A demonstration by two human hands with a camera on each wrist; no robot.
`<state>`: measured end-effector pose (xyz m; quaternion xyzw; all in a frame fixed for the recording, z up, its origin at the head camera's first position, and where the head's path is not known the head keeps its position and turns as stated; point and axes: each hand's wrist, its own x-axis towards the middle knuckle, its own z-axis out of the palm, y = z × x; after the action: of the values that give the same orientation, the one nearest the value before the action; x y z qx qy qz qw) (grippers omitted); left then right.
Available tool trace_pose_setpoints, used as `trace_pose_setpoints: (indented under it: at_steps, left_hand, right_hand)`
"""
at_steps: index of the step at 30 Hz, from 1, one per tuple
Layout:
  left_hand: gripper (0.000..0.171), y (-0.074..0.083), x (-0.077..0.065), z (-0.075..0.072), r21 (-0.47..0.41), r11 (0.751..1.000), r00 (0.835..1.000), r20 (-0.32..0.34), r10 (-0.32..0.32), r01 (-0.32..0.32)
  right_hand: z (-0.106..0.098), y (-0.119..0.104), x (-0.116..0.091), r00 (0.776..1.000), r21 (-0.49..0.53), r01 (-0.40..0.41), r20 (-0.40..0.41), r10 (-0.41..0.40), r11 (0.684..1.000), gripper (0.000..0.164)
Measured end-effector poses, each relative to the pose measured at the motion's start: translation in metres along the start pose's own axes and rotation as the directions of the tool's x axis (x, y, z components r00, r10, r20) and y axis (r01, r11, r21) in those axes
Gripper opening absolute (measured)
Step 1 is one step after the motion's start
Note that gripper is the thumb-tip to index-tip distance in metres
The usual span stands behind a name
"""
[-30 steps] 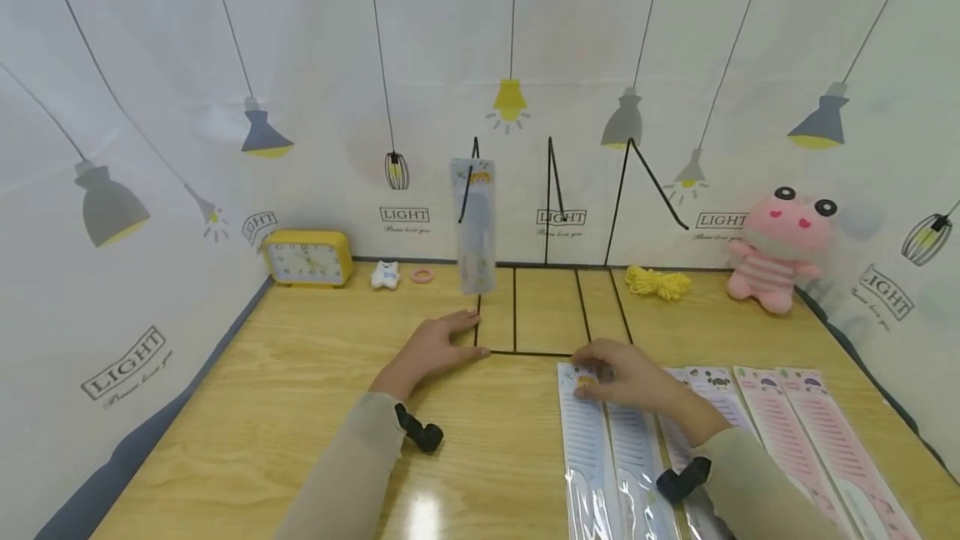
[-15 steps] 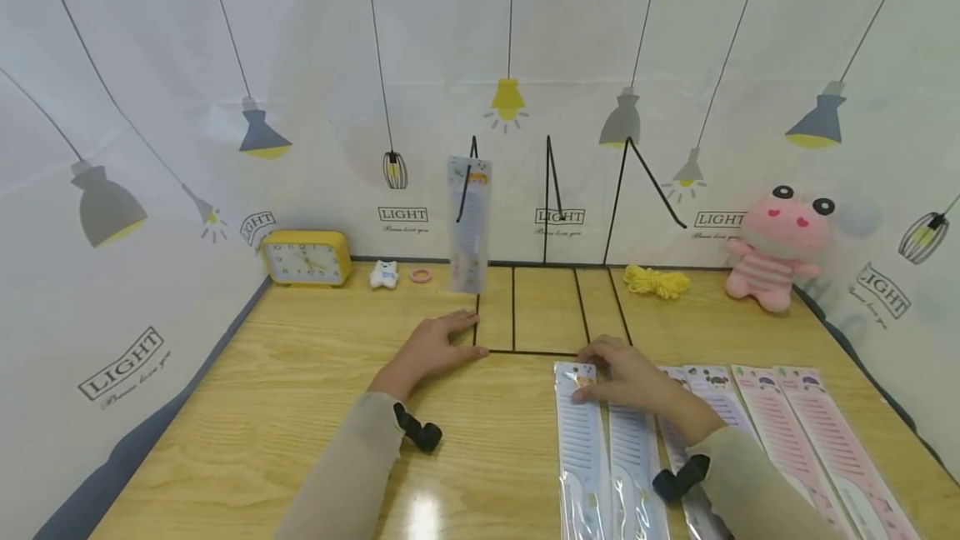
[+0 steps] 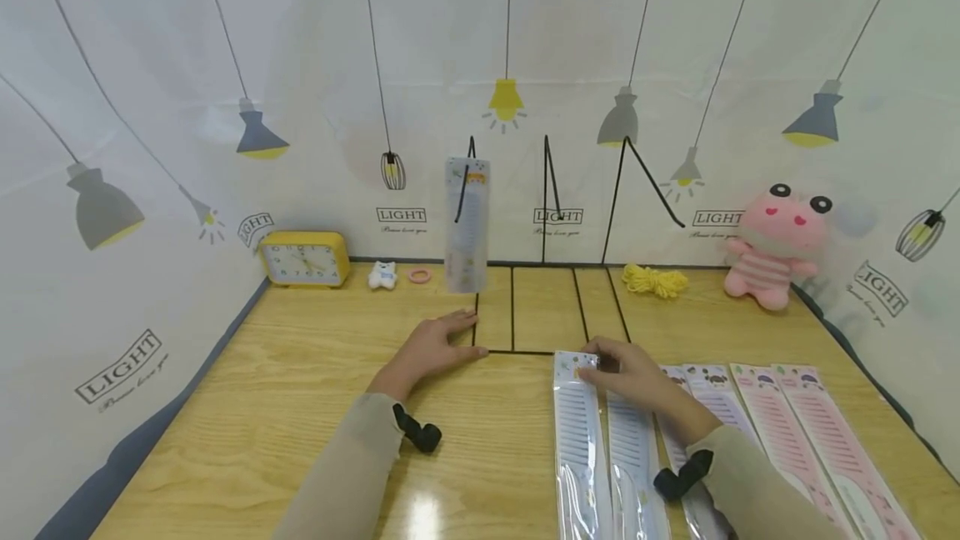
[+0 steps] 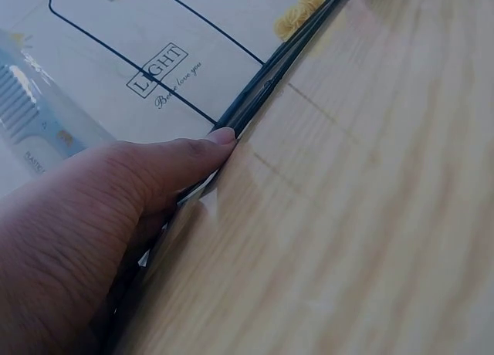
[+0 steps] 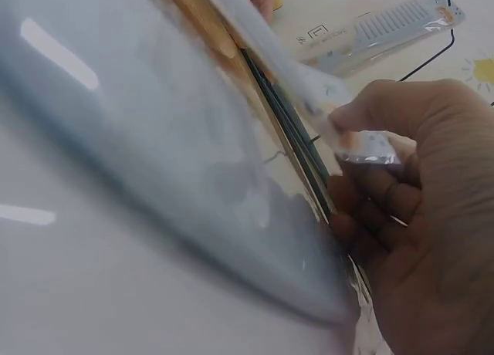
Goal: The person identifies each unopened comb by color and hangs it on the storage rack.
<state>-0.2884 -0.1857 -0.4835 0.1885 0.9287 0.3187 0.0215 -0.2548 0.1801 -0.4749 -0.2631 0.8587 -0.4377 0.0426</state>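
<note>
My right hand (image 3: pixel 633 377) pinches the top end of the leftmost comb (image 3: pixel 577 440), a blue one in a clear sleeve. The top of that package is raised slightly off the table; the right wrist view shows thumb and fingers on its card end. Under and beside the hand lies a second blue comb (image 3: pixel 637 465). My left hand (image 3: pixel 431 348) rests at the left front corner of the black wire rack (image 3: pixel 528 352), fingers straight and spread, thumb touching the base. Another packaged blue comb (image 3: pixel 467 227) hangs on the rack's left hook; the other two hooks hold nothing.
Purple combs (image 3: pixel 712 394) and pink combs (image 3: pixel 817 423) lie in a row at the right. Along the back stand a yellow clock (image 3: pixel 305 260), a white bear figure (image 3: pixel 382 275), a pink ring (image 3: pixel 419 275), yellow string (image 3: pixel 654 281) and a pink plush toy (image 3: pixel 772 248).
My right hand has lifted the top of the leftmost blue comb package a little from the table. The left hand has stayed at the rack's corner.
</note>
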Motion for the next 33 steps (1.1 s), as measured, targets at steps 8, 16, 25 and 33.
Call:
trace_pose_setpoints:
  at_steps: [8,16,25,33]
  left_hand:
    - [0.075,0.0,-0.001,-0.001,0.003,1.0,1.0,-0.005,0.009,-0.009]
    - [0.075,-0.001,-0.001,0.0,0.015,1.0,1.0,-0.007,0.014,-0.014]
    - [0.074,0.002,-0.001,0.001,0.014,1.0,1.0,-0.01,0.02,-0.02]
    - [0.073,0.001,-0.001,0.001,0.02,1.0,1.0,-0.01,0.019,-0.019]
  right_hand:
    - [-0.002,-0.01,0.005,0.974,0.249,-0.212,-0.025,0.225,0.945,0.043]
    - [-0.008,-0.023,0.005,0.962,0.426,-0.199,-0.085,0.258,0.882,0.045]
    - [-0.024,-0.056,0.009,0.973,0.607,-0.057,-0.143,0.179,0.793,0.015]
    - [-0.03,-0.096,0.024,0.975,0.635,0.006,-0.175,0.135,0.773,0.014]
